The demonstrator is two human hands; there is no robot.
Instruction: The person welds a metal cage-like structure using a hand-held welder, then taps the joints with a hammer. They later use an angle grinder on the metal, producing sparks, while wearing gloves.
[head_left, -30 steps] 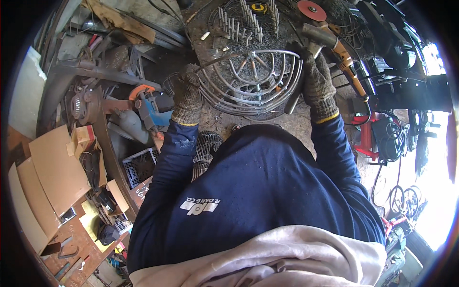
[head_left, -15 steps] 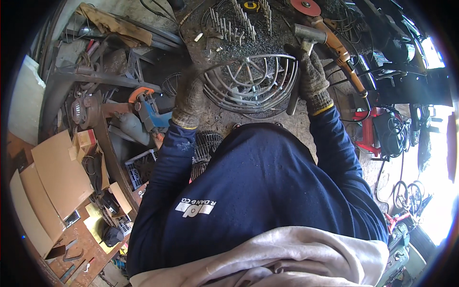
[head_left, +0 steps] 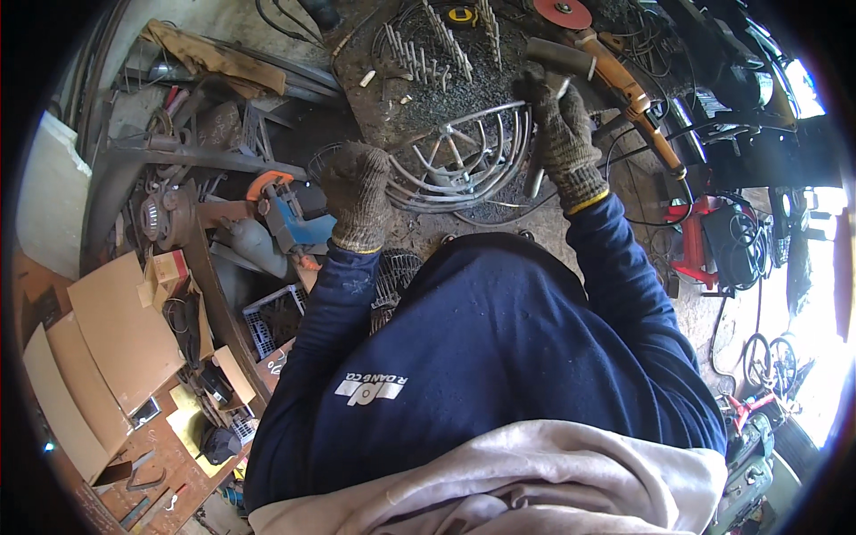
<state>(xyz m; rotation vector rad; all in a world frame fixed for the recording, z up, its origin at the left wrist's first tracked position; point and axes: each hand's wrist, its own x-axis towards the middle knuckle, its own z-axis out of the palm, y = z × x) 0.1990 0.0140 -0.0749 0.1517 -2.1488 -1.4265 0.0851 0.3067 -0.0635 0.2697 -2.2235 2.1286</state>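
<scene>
A round frame of bent steel rods [head_left: 464, 165] lies on a dark metal worktable [head_left: 419, 98]. My left hand [head_left: 357, 192], in a grey knit glove, grips the frame's left rim. My right hand [head_left: 563, 134], also gloved, is closed around the handle of a hammer [head_left: 557, 58]. The hammer's steel head sits above the frame's right side, and the handle's end pokes out below my fist. My dark blue sleeves and chest hide the table's near edge.
Short steel rods [head_left: 437, 45] and a yellow tape measure [head_left: 461, 13] lie at the table's back. An orange-handled angle grinder [head_left: 629, 85] is on the right, a blue power tool [head_left: 290, 218] on the left. A red machine [head_left: 700, 241] and cardboard sheets [head_left: 116, 339] flank me.
The hammer head has drifted slightly left over the frame. My left hand has stayed on the frame's rim.
</scene>
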